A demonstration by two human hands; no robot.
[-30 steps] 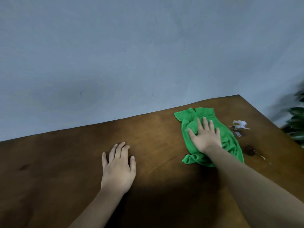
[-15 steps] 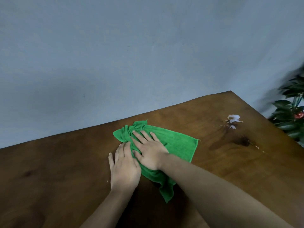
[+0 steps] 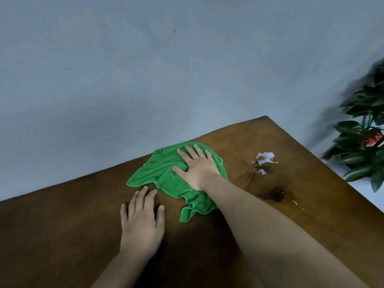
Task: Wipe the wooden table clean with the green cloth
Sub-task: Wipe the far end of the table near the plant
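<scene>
Your right grip [image 3: 197,167], head view: palm-down on the green cloth [image 3: 158,175], fingers [image 3: 190,151] straight and fanned apart, thumb out to its left. It presses the fabric flat, nothing curled round it. Cloth is bunched and creased under that grip. It spills out to the grip's left and trails back along the wrist side, with a loose corner ending beside your forearm. Its far edge shows just past your fingertips, close to the back edge of the wooden surface [image 3: 62,235].

Your left grip [image 3: 142,223] sits left of the right grip and nearer your body, palm flat on bare wood. Fingers are straight, slightly apart, holding nothing. Its fingertips end right at the cloth's near edge; touching or not, can't tell.

Right of your right grip, apart from the cloth, is a white spill [image 3: 265,157] with small specks on its cloth side. Further right, back level with your right wrist, is a dark wet blotch [image 3: 277,195] with a thin pale streak trailing off it. Neither lies under the cloth.

Beyond both grips a plain blue-grey wall [image 3: 145,69] stands behind the surface. Well right of your right grip, off the surface's edge, is a leafy plant [image 3: 363,146], blurred, with something red among the leaves.
</scene>
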